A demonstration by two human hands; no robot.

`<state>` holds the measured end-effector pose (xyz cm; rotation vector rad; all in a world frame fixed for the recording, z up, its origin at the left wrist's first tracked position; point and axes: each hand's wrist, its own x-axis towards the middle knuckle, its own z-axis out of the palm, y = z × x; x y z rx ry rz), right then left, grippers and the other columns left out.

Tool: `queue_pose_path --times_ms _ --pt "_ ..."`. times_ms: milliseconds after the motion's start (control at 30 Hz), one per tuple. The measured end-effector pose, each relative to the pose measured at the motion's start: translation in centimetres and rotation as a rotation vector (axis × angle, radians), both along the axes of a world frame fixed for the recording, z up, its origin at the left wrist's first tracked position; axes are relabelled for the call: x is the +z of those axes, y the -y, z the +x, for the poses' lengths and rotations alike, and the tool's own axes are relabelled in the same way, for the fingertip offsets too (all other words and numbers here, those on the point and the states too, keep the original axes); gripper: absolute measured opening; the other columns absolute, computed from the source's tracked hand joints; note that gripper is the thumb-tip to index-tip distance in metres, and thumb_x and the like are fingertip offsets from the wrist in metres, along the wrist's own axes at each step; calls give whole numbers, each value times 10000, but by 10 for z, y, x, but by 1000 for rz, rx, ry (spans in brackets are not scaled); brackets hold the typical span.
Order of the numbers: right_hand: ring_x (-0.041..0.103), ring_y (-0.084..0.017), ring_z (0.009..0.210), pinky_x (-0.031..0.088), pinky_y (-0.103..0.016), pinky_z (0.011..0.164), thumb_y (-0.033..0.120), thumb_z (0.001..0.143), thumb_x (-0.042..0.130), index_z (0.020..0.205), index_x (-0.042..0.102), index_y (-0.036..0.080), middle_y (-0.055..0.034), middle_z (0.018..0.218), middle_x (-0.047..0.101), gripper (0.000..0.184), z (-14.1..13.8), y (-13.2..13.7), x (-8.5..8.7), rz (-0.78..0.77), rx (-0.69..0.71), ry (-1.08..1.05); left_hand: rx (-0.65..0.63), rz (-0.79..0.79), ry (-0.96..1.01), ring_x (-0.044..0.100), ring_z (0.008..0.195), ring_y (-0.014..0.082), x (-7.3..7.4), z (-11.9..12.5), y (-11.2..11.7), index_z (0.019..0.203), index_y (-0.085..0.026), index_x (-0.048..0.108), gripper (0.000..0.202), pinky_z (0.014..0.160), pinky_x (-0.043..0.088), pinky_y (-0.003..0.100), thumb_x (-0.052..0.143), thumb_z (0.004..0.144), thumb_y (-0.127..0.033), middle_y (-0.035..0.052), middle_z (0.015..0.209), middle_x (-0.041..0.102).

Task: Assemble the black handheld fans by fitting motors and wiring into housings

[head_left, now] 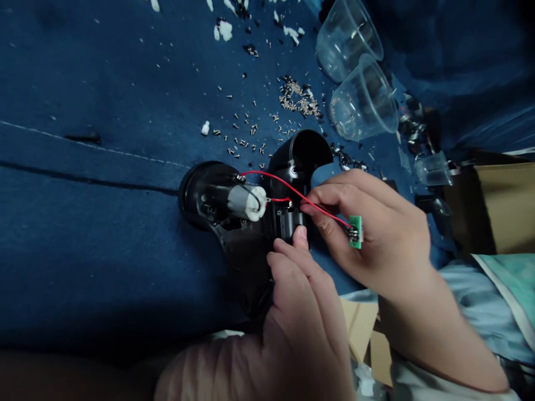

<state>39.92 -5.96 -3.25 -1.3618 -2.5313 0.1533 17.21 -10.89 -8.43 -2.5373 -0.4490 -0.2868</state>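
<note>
An open black plastic housing point(246, 250) lies on the blue cloth, with a small grey motor point(242, 201) with a white end cap in its left part. My left hand point(301, 306) grips the housing's lower side, a digit pressed on a dark cylinder point(287, 223) inside. Beside the right half, my right hand point(376, 228) has thumb and forefinger pinched together at the edge by a metal contact point(290, 204); what lies between them is hidden. A red wire point(284, 182) arcs from the motor side over these fingertips to a small green circuit board point(355, 232) in front of my right hand.
Many small screws point(298, 99) are scattered past the housing. Two clear plastic cups point(363, 103) lie tilted at the upper right. White bits point(224, 30) and dark bits dot the cloth. A cardboard box point(507, 206) stands at the right edge.
</note>
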Motion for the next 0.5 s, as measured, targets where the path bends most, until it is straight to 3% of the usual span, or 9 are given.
queue_pose_path --times_ms 133,267,400,500 --pt "738 -156 909 577 -287 793 159 1104 705 1082 735 219 -32 1013 766 71 -3 -9 7 -79 -43 -33 -10 -23 12 789 1068 304 0 0 1 1346 -193 846 548 988 655 501 687 1023 -606 146 1246 856" --pt "737 -133 787 539 -285 691 217 1097 769 994 802 228 1 944 803 109 -8 -17 18 -233 -160 -72 -26 -71 29 791 1068 300 -3 0 1 1343 -166 848 546 997 648 481 743 984 -563 164 1255 860" --pt "700 -126 590 532 -251 536 326 1065 842 947 840 234 16 738 759 150 -7 -30 22 -627 -336 -273 -46 -18 -15 797 1075 289 -6 -2 0 1393 -181 827 530 994 647 479 634 1074 -558 146 1272 856" --pt "748 -162 617 613 -264 540 490 959 970 930 873 229 -13 750 782 280 -3 -43 21 -845 -391 -373 -49 2 -18 793 1080 274 -8 -3 -1 1406 -205 824 501 988 649 459 656 1071 -538 123 1260 861"
